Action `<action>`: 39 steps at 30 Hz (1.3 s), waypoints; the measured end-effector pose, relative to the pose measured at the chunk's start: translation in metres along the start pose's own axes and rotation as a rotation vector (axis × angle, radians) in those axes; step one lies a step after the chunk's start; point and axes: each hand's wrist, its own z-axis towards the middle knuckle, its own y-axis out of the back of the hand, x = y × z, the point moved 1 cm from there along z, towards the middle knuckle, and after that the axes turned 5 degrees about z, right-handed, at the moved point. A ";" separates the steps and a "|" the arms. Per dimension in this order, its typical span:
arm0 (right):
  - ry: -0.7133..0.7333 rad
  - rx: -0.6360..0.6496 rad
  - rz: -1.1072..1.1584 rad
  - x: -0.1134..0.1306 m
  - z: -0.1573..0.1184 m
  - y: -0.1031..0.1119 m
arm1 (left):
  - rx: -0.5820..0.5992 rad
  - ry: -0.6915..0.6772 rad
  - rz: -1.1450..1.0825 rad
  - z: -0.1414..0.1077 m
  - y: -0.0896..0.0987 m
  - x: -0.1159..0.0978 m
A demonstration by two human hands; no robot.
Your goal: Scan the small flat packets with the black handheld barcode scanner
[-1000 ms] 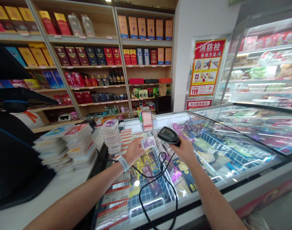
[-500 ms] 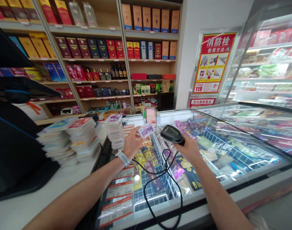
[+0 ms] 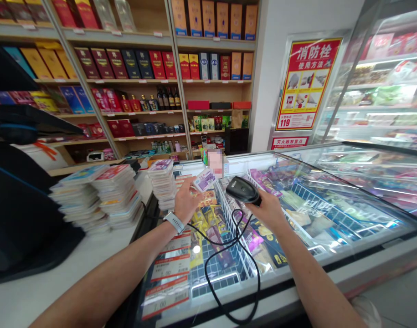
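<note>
My left hand [image 3: 187,200], with a watch on its wrist, pinches a small flat card-like pack [image 3: 205,180] with purple and white print. In my right hand [image 3: 268,212] is a black barcode scanner [image 3: 243,189], its head pointing left toward the pack, a short gap apart. The scanner's black cable [image 3: 208,273] loops down over the glass top of the chest freezer [image 3: 290,159]. Beside my left hand rises a stack of similar flat packs [image 3: 161,184]. The fingers under the scanner are partly hidden.
More stacked packs [image 3: 115,196] stand on the white counter [image 3: 102,269] at left, by a black monitor stand [image 3: 27,200]. Price labels [image 3: 165,296] line the freezer's left side. Frozen goods lie in wire baskets [image 3: 242,255] under the glass. Shelves of boxes [image 3: 136,64] fill the back wall.
The pack in my left hand has turned slightly and sits a little further left. The scanner has shifted slightly left. Both hands keep their hold.
</note>
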 end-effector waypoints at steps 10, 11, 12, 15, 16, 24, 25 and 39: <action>0.012 0.035 0.017 0.004 -0.001 0.001 | -0.004 -0.001 0.000 -0.001 0.003 -0.001; 0.014 0.039 0.029 0.005 -0.001 0.002 | -0.006 -0.005 0.000 -0.001 0.003 0.000; 0.018 0.043 0.040 0.005 -0.001 0.002 | -0.009 -0.007 0.001 -0.001 0.003 0.001; 0.028 0.052 0.064 0.007 -0.001 0.002 | -0.020 -0.006 -0.001 -0.001 0.002 0.003; 0.030 0.056 0.067 0.007 -0.001 0.002 | -0.022 -0.007 -0.002 -0.001 0.002 0.003; 0.039 0.056 0.040 0.009 -0.002 0.002 | -0.012 -0.003 0.009 -0.001 0.003 0.001; 0.038 0.057 0.036 0.009 -0.002 0.002 | -0.018 -0.004 0.014 -0.001 0.003 0.001; 0.032 0.098 0.087 0.009 -0.002 0.003 | -0.083 -0.059 0.104 0.005 0.005 0.012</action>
